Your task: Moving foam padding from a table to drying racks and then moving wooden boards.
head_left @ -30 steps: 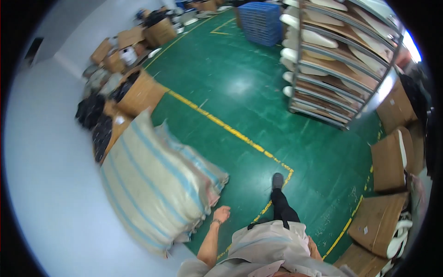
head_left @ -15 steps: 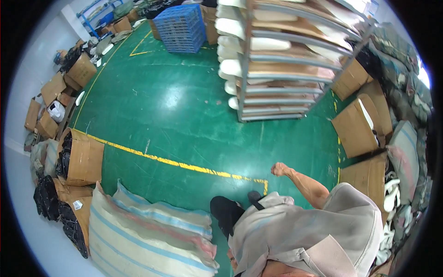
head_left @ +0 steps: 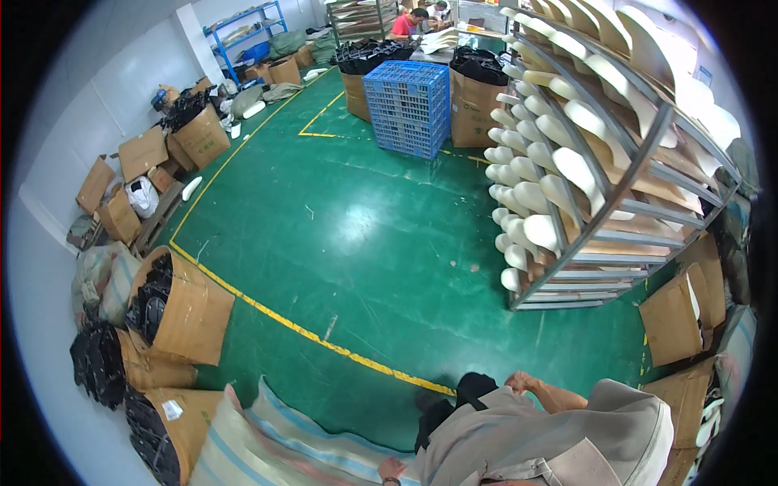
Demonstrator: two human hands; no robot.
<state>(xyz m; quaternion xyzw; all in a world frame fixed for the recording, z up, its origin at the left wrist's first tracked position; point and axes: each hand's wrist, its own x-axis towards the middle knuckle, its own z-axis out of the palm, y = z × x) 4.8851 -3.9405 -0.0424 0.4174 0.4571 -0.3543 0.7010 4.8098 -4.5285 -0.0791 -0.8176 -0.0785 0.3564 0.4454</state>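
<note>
My right hand [head_left: 519, 381] hangs in front of my body, fingers curled in with nothing visible in them. My left hand [head_left: 392, 467] shows low in the view, with a dark band at its wrist. It is next to a striped woven sack [head_left: 324, 444]; its fingers are too small and unclear to read, and I cannot tell whether it touches the sack. Ahead to the right stands a metal rack [head_left: 596, 231], its sloping shelves loaded with white sole-shaped pieces [head_left: 577, 170]. A grey-beige garment [head_left: 559, 433] covers my body.
A stack of blue plastic crates [head_left: 409, 109] stands ahead between cartons of black pieces. Open cartons [head_left: 190, 308] and sacks line the left wall; more cartons [head_left: 677, 312] are at the right. Yellow lines [head_left: 308, 334] mark the green floor. A person in red [head_left: 403, 26] is far back.
My view has lifted and turned left. The rack now appears farther right, and the far workers are visible. My left hand shows more clearly; my right hand appears closer to my body.
</note>
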